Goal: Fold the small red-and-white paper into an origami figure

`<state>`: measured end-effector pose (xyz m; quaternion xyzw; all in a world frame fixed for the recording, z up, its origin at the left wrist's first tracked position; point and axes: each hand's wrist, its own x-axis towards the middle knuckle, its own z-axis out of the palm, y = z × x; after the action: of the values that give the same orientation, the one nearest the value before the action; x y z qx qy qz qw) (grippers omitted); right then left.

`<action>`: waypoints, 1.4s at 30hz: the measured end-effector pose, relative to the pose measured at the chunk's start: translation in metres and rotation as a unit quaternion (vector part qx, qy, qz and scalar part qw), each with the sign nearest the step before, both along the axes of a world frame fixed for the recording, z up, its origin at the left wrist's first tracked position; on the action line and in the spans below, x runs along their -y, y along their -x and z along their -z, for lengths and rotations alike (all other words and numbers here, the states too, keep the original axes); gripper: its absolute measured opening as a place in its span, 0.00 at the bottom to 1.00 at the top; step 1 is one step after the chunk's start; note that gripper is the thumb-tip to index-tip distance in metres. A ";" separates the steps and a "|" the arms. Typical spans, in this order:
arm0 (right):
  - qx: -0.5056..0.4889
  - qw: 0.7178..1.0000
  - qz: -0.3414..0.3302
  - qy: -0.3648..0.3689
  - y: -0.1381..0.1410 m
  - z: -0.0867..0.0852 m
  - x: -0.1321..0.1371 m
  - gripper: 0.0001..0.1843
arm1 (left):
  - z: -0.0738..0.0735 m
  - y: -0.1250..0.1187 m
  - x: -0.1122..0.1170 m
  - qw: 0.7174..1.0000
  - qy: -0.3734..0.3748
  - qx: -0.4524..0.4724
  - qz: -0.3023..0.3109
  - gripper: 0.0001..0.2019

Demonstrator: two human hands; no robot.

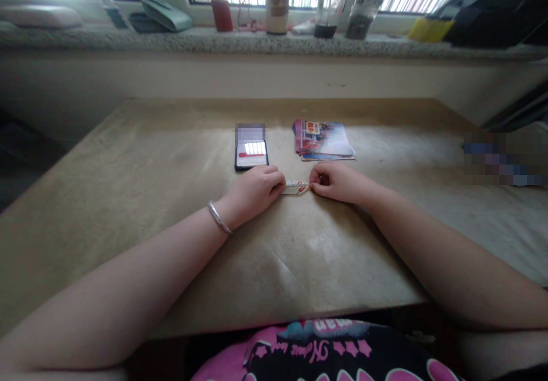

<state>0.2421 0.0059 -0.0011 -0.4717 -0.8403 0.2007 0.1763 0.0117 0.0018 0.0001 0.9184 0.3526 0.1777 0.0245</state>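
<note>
A narrow folded paper strip, pale with red and dark print, lies on the table between my two hands. My left hand, with a silver bangle on its wrist, presses bent, closed fingers over the left end and hides it. At the right end, my right hand pinches the pointed tip between thumb and forefinger. Just beyond my left hand lies a phone with its screen lit. A small stack of colourful printed sheets rests behind my right hand.
The table has a tan, slightly shiny cover. Past its far edge a granite windowsill holds a red bottle, a tall canister, jars and a glasses case. A blurred patterned item lies at the right.
</note>
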 end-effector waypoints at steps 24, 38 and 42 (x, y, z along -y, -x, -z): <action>-0.172 0.978 -0.050 -0.103 0.015 0.000 0.011 0.07 | 0.005 0.002 -0.007 0.926 0.269 0.261 -0.043 0.03; -0.130 0.988 0.010 -0.086 0.018 0.011 -0.001 0.04 | 0.002 0.002 -0.009 0.981 0.117 0.133 0.078 0.11; -0.087 0.992 0.027 -0.083 0.019 0.009 -0.001 0.06 | 0.008 0.000 -0.011 0.990 0.068 0.114 0.055 0.08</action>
<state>0.2226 0.0066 -0.0102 -0.4588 -0.8226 0.1658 0.2922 0.0115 0.0128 -0.0074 0.9063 0.3076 0.2556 0.1370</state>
